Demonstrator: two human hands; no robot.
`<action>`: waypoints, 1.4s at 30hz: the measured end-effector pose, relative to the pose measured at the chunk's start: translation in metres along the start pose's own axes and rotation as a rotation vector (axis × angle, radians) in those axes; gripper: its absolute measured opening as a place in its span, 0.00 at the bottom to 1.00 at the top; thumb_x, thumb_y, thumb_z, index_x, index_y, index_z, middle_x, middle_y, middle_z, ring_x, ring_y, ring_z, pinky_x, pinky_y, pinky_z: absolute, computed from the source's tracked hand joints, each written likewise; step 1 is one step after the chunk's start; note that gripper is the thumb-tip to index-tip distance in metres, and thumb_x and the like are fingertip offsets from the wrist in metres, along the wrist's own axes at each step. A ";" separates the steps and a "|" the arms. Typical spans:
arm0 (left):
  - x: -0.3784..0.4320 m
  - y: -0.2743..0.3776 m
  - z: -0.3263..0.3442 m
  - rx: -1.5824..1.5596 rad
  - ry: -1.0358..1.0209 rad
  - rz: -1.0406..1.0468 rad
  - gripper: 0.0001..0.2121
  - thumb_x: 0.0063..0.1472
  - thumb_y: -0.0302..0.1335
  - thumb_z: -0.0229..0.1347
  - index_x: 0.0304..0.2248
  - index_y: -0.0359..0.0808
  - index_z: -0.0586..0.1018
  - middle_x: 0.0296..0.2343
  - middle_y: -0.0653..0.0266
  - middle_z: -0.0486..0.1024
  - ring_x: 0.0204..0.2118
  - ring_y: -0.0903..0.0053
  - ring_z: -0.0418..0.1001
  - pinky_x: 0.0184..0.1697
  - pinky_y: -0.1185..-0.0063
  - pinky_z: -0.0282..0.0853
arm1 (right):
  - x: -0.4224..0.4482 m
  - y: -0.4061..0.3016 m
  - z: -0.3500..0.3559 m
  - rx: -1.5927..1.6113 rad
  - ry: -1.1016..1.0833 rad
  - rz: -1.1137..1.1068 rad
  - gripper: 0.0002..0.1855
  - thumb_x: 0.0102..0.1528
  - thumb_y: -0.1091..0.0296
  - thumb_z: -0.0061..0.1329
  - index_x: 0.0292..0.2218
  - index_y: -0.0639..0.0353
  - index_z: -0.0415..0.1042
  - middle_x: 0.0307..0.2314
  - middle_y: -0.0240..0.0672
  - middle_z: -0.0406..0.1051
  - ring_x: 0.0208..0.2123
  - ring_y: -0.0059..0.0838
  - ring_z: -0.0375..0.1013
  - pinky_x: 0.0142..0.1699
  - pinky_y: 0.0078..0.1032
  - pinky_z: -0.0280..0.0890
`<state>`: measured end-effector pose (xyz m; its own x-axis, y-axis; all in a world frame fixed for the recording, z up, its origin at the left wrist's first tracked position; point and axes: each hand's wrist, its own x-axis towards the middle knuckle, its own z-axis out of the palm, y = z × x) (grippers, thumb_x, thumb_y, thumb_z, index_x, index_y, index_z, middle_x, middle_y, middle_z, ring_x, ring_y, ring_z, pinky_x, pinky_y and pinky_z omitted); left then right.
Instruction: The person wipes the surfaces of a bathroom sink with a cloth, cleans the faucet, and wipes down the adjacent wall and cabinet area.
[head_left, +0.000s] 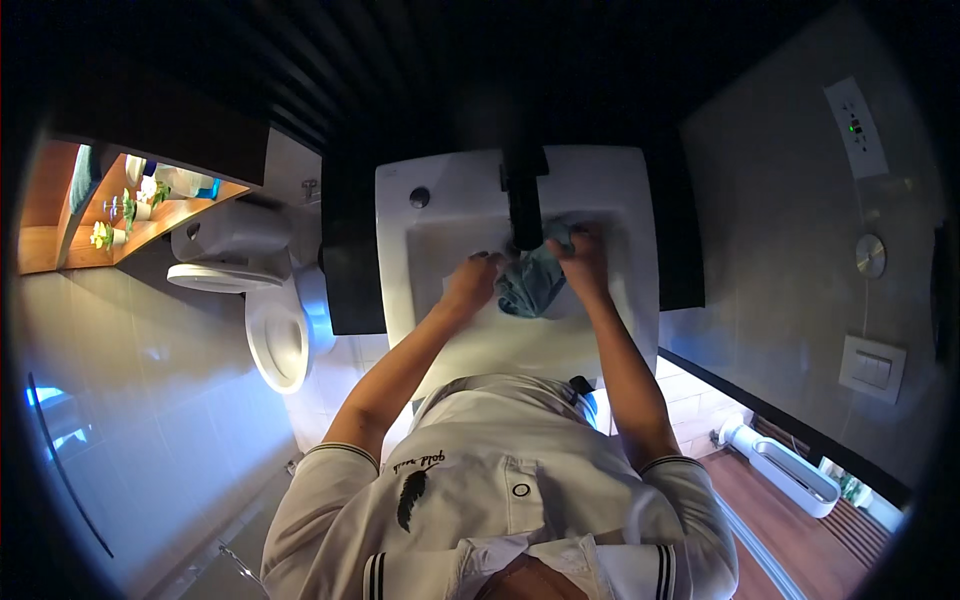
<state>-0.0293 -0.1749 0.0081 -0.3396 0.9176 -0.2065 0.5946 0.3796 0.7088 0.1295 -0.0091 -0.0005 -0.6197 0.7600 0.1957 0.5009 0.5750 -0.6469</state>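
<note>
A blue-green cloth hangs bunched in the basin of a white washbasin, below and beside a black tap. My right hand grips the cloth's upper right part, just right of the tap's spout. On the other side of the spout is my left hand, its fingers curled close to the cloth's left edge. Dim light and blur hide whether those fingers hold anything. A narrow pale patch shows beside the left hand, too unclear to name. The tap covers part of the cloth.
A round metal knob sits on the basin's back left corner. Left of the dark counter stands a toilet with a wooden shelf of small potted flowers above. Switches are on the right wall.
</note>
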 end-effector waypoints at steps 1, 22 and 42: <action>-0.001 -0.007 0.001 0.055 0.024 0.063 0.15 0.51 0.22 0.55 0.40 0.41 0.78 0.33 0.49 0.75 0.40 0.56 0.74 0.43 0.66 0.69 | 0.000 -0.007 0.000 -0.056 0.003 -0.063 0.17 0.44 0.62 0.61 0.31 0.65 0.74 0.35 0.47 0.68 0.39 0.47 0.69 0.42 0.36 0.65; 0.031 -0.019 -0.101 0.406 0.574 -0.202 0.15 0.55 0.32 0.58 0.42 0.40 0.74 0.41 0.49 0.67 0.39 0.55 0.72 0.38 0.66 0.71 | -0.014 -0.051 0.000 0.611 -0.311 0.312 0.15 0.48 0.59 0.57 0.32 0.62 0.74 0.29 0.38 0.75 0.35 0.31 0.74 0.42 0.28 0.65; 0.003 0.004 0.022 -1.723 -0.146 -0.369 0.23 0.65 0.45 0.45 0.47 0.32 0.70 0.41 0.59 0.72 0.45 0.70 0.70 0.50 0.71 0.63 | -0.032 -0.052 0.016 0.599 -0.274 -0.084 0.16 0.47 0.80 0.54 0.40 0.61 0.72 0.29 0.33 0.70 0.39 0.30 0.70 0.43 0.24 0.64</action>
<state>-0.0118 -0.1677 -0.0043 -0.1478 0.8595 -0.4894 -0.8953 0.0941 0.4355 0.1134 -0.0681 0.0151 -0.8128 0.5701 0.1196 0.0710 0.3007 -0.9511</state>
